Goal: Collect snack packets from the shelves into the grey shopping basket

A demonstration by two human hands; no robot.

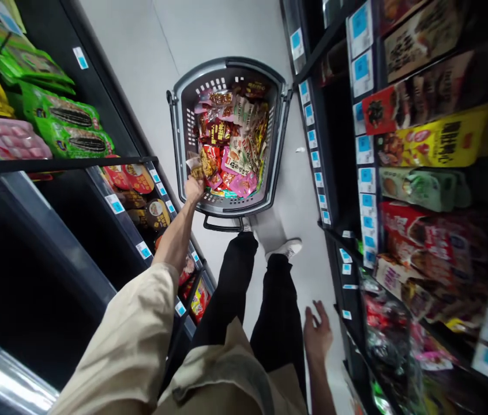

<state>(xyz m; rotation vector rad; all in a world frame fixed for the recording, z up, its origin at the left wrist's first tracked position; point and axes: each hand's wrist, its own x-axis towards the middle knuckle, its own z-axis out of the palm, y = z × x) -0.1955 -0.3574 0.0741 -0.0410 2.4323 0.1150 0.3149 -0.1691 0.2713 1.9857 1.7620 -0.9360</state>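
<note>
A grey shopping basket [277, 129] stands on the floor ahead of my feet, heaped with colourful snack packets [231, 144]. My left hand [194, 188] reaches down to the basket's near left rim, closed on a small snack packet [194, 167] held just over the heap. My right hand [316, 333] hangs beside my right leg, fingers spread, holding nothing. My legs in black trousers and white shoes [287, 248] stand behind the basket's handle [222, 226].
Dark shelving [97, 167] on the left carries green, yellow and red packets with blue price tags. Shelves on the right [421, 173] are packed with snack bags, close to my right hand. A narrow aisle of pale floor [209, 34] runs beyond the basket.
</note>
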